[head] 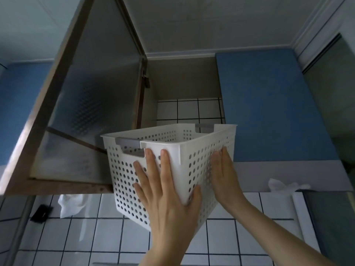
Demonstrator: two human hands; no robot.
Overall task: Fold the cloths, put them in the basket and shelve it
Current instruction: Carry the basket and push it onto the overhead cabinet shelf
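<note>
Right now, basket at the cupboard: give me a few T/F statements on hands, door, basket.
1. Both hands press flat on the basket. True: left hand, right hand, fingers straight.
2. The cupboard door is closed. False: it stands open.
3. The basket is solid-walled. False: its walls are perforated.
4. The basket is tilted. True.
5. The left hand grips the grey handle. False: it lies below it.

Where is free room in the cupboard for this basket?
The open cupboard looks bare between its glass door and the blue panel. Crowded: left hand and right hand press the basket.
</note>
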